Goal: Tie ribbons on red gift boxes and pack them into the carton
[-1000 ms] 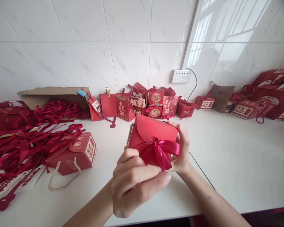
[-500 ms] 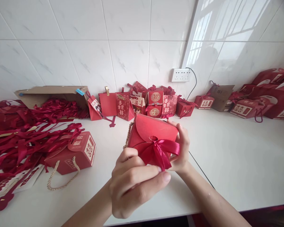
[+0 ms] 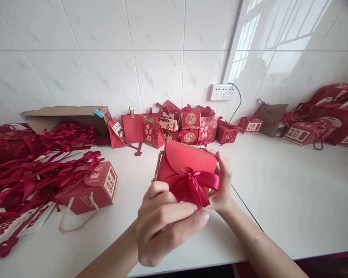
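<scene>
A small red gift box with a rounded flap is held above the table, tilted towards me. A magenta ribbon is tied in a bow on its front, below a small hole in the flap. My left hand pinches a hanging ribbon tail between thumb and fingers, in front of the box's lower part. Around the box's right side and underside, my right hand grips it; some of its fingers are hidden behind. A twisted rope handle shows at the box's left edge.
On the left, loose red ribbons lie beside a red box with a rope handle. Behind them a cardboard carton holds more ribbons. Several red gift boxes line the tiled wall below a power strip; more boxes stand at right.
</scene>
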Available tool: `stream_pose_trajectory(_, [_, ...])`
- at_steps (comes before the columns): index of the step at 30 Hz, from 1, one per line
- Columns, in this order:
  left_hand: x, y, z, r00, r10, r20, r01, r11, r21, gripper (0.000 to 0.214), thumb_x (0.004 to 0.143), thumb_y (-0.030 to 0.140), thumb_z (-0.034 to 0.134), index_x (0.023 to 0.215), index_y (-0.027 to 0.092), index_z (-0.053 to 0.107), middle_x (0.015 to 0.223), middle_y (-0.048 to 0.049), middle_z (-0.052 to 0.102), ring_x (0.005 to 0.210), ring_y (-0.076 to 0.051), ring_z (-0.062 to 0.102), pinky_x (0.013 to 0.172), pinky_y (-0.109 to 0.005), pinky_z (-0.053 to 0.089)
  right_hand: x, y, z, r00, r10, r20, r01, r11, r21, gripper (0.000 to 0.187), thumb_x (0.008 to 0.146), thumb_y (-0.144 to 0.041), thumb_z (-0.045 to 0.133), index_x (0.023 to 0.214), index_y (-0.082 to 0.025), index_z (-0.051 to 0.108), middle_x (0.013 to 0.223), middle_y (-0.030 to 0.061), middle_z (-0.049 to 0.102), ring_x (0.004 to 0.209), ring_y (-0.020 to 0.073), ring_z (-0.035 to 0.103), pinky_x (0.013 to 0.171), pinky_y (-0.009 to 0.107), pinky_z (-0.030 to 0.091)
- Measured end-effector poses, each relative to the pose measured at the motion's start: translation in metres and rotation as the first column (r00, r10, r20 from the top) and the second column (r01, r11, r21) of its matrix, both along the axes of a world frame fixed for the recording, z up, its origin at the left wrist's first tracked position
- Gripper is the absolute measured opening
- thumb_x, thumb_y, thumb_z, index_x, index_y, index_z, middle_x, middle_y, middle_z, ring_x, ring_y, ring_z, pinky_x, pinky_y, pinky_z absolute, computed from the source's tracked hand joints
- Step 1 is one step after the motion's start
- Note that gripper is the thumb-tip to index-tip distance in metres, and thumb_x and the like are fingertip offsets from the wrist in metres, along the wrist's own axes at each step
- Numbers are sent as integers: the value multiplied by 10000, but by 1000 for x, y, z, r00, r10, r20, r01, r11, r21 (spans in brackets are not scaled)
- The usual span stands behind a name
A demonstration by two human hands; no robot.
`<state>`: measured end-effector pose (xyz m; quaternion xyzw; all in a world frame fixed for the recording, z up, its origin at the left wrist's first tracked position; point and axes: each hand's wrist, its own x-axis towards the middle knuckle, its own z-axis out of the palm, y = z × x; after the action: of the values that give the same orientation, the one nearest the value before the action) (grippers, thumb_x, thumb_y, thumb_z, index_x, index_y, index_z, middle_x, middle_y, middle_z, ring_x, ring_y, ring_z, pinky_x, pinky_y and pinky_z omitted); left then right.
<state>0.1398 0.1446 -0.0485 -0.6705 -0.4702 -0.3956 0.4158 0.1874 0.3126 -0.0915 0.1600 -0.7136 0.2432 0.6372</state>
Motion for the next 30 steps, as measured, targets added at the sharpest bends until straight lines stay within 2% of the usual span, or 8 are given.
stream_pose_trajectory(6, [0, 1, 0, 1000, 6, 8, -6, 1000, 2, 210, 816, 10, 553, 988, 108, 624, 792, -13, 669, 544, -69, 536, 588, -294, 425, -1, -1, -1, 1000, -28, -6, 28, 1000, 2, 934, 700, -530, 689, 1459, -214, 247, 1287, 193, 447, 1127, 348, 515, 679, 443, 583])
stream_pose_trajectory(14, [-1, 3, -1, 1000, -23, 4, 23, 1000, 6, 290, 738, -61, 593, 988, 82, 621, 839, -23, 646, 575, -71, 536, 607, -304, 414, 0, -1, 1, 1000, -7, -10, 7, 1000, 11, 900, 724, -498, 679, 1459, -202, 253, 1272, 193, 451, 1135, 336, 507, 709, 446, 577])
stream_pose_trajectory(18, [0, 2, -2, 1000, -23, 1, 23, 1000, 11, 280, 743, -53, 589, 989, 79, 620, 831, -23, 642, 560, -67, 523, 587, -300, 399, 0, -1, -1, 1000, -10, 9, 10, 1000, -3, 897, 728, -443, 689, 1466, -200, 241, 1298, 190, 435, 1154, 331, 494, 700, 425, 580])
stream_pose_trajectory(30, [-4, 7, -3, 1000, -25, -6, 25, 999, 41, 257, 753, -53, 586, 966, 86, 623, 802, -12, 644, 540, -55, 522, 603, -291, 432, 0, 1, -1, 1000, -4, 26, 3, 1000, 10, 928, 707, -496, 687, 1462, -198, 236, 1278, 195, 434, 1141, 330, 500, 654, 396, 579])
